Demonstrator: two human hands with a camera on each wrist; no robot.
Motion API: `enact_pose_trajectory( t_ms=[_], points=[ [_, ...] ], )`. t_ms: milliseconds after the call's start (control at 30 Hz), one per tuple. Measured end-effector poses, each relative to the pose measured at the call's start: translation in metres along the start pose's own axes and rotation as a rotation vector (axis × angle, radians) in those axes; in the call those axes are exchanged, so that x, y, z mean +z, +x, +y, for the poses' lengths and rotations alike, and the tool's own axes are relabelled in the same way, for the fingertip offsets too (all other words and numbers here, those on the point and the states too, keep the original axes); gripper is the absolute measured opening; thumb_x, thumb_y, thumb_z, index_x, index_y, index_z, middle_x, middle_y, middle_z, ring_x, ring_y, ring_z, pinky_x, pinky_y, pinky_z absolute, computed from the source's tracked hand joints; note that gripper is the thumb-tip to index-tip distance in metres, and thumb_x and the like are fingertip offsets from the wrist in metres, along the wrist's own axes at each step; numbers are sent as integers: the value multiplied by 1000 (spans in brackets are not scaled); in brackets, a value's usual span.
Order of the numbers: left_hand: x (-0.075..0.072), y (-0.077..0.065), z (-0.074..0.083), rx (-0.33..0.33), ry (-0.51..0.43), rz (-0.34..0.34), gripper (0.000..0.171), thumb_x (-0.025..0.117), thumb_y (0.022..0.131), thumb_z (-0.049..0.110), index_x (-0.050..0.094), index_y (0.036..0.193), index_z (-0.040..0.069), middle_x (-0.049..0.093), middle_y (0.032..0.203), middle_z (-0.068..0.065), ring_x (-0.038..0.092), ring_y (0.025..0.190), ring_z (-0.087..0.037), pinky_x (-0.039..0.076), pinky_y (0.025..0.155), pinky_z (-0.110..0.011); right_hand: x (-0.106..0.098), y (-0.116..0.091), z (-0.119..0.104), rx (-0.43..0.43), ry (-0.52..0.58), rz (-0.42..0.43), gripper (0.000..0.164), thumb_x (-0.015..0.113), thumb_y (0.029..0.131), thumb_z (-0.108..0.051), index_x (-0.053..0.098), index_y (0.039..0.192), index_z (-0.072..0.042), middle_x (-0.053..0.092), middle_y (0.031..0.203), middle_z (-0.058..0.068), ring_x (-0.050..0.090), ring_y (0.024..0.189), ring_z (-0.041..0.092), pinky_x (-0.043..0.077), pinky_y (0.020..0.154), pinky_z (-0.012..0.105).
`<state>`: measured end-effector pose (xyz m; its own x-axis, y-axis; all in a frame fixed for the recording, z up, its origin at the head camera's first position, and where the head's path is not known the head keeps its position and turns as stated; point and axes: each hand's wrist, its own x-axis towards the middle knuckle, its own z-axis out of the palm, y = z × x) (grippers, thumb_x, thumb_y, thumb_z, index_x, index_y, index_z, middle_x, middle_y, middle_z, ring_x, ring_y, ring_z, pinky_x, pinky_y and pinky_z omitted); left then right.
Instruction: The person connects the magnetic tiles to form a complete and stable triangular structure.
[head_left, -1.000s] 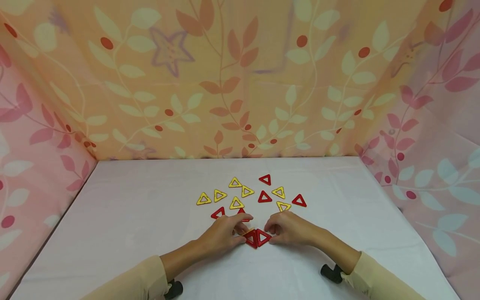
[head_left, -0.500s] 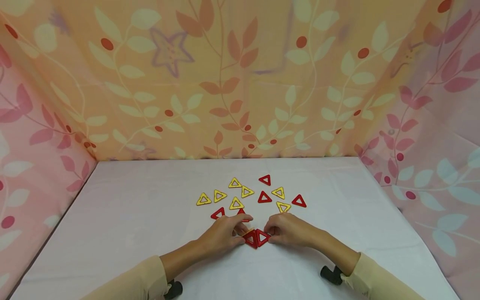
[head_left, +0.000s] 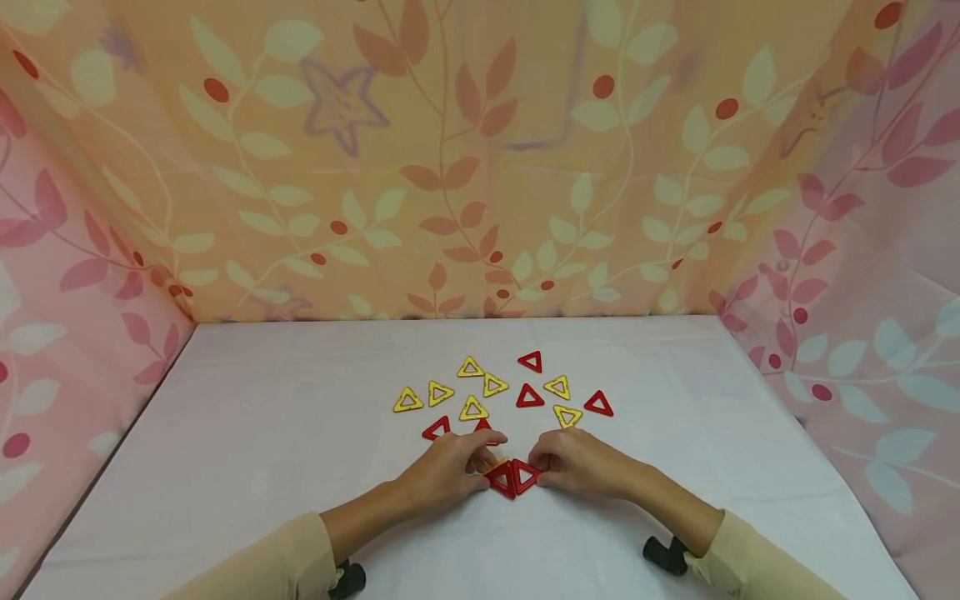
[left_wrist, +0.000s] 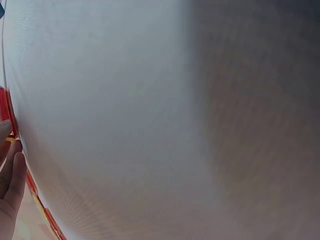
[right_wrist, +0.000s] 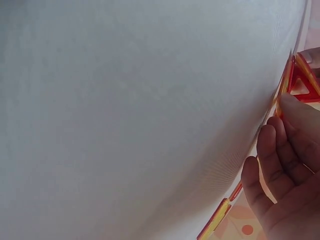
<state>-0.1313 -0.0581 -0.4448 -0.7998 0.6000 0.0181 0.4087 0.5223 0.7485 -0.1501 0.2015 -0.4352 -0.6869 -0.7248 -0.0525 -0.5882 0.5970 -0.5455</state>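
Two red triangle tiles with cut-out centres stand side by side near the front middle of the table in the head view. My left hand point(head_left: 444, 472) pinches the left red triangle tile point(head_left: 501, 489), thumb at its near side. A yellow edge shows just behind that tile, partly covered by the fingers. On the other side, my right hand point(head_left: 588, 460) holds the right red triangle tile point(head_left: 517, 481) at its outer corner. The right wrist view shows a red triangle tile point(right_wrist: 300, 98) raised and tilted beyond the right thumb. In the left wrist view only fingertips point(left_wrist: 17, 175) and red edges appear.
Behind the hands lie several loose yellow triangle tiles point(head_left: 472, 417) and red triangle tiles point(head_left: 529, 403). One red tile point(head_left: 483, 437) is partly covered by the left fingers. The white-covered table point(head_left: 262, 400) is bounded by patterned cloth walls point(head_left: 480, 208).
Both hands stay almost still, keeping their hold on the two red triangle tiles. The view has shifted very slightly; the loose tiles have not moved.
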Motion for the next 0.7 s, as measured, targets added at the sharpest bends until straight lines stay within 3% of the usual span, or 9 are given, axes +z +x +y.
enact_pose_trajectory(
  t_ms=[700],
  points=[
    [0, 0, -1, 6, -9, 4, 58, 79, 84, 7, 57, 137, 13, 72, 101, 9, 66, 92, -3, 53, 85, -22, -5, 6, -13, -23, 134, 24, 25, 76, 89, -18, 74, 114, -13, 72, 104, -10, 63, 92, 3, 55, 81, 25]
  ],
)
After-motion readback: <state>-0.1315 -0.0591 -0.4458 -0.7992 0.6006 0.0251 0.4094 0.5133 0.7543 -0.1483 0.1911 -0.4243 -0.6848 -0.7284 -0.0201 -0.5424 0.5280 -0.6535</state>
